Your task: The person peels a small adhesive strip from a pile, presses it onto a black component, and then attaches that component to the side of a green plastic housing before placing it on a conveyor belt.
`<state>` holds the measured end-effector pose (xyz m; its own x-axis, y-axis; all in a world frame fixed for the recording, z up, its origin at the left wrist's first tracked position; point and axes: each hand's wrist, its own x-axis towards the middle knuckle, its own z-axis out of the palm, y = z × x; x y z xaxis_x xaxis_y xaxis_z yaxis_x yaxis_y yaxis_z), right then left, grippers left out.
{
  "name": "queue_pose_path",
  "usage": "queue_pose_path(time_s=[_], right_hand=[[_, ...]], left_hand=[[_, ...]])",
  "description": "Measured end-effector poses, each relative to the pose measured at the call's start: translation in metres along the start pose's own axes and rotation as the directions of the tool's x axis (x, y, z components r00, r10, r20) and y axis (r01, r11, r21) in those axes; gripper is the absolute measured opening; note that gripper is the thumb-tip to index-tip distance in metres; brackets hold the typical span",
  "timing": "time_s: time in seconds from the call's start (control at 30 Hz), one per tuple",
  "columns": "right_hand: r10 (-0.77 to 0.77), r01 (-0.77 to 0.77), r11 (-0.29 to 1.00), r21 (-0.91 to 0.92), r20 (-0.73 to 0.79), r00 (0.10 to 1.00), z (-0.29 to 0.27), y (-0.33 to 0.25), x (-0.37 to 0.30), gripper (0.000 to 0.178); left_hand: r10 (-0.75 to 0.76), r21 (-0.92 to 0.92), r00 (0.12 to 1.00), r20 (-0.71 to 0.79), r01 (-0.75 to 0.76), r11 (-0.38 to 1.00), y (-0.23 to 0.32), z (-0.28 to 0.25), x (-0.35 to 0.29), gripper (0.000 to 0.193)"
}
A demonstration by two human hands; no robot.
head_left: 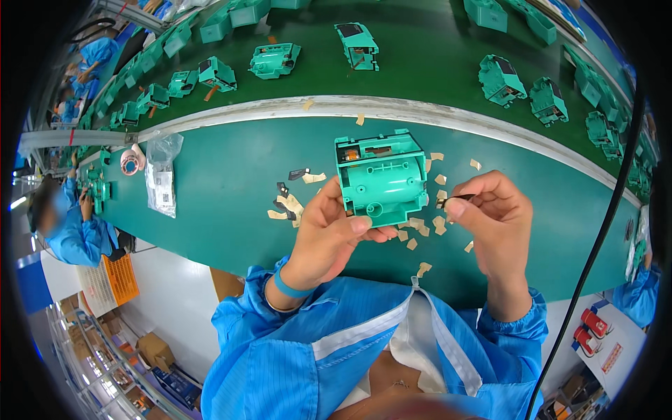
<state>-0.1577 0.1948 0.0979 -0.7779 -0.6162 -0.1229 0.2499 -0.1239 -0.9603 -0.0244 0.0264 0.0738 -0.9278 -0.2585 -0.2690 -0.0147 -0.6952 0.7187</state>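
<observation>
My left hand (329,225) grips a teal plastic housing (392,183) by its lower left side, thumb on the front face. The housing is held up over the table, with a rounded barrel shape in its middle and a small orange and metal part in its upper left opening. Just right of it, my right hand (493,213) pinches a small black piece (458,199) between thumb and forefinger. Scraps of tan paper (439,224) lie around and below the housing. To its left are a few small black pieces (282,189) among more tan scraps.
Beyond a pale metal rail (420,108), a green belt (420,63) carries several teal housings (275,61). A clear plastic bag (162,178) and a tape roll (129,162) lie at the left. A black cable (603,245) runs down the right side. A co-worker (73,217) sits far left.
</observation>
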Motion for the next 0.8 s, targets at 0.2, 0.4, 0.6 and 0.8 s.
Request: queue_pose_path(time_s=[0.2,0.4,0.6,0.8], right_hand=[[0.014,-0.013,0.999,-0.036,0.026,1.000,0.0059,0.0030,0.0037,0.016],[0.055,-0.054,0.997,-0.050,0.030,0.998,0.0087,0.0026,0.0050,0.018],[0.068,-0.066,0.996,-0.060,0.043,0.997,0.0087,0.0022,0.0048,0.018],[0.064,-0.061,0.993,-0.098,0.029,0.998,0.0097,0.0021,0.0035,0.018]], left_hand=[[0.050,0.082,0.997,-0.057,-0.045,0.996,0.0000,0.0044,0.0009,0.047],[0.045,0.096,0.997,-0.065,-0.038,0.995,0.0002,0.0042,-0.0001,0.048],[0.049,0.096,0.996,-0.073,-0.042,0.994,-0.0008,0.0049,-0.0010,0.051],[0.047,0.104,0.996,-0.077,-0.039,0.994,-0.0009,0.0065,-0.0023,0.054]])
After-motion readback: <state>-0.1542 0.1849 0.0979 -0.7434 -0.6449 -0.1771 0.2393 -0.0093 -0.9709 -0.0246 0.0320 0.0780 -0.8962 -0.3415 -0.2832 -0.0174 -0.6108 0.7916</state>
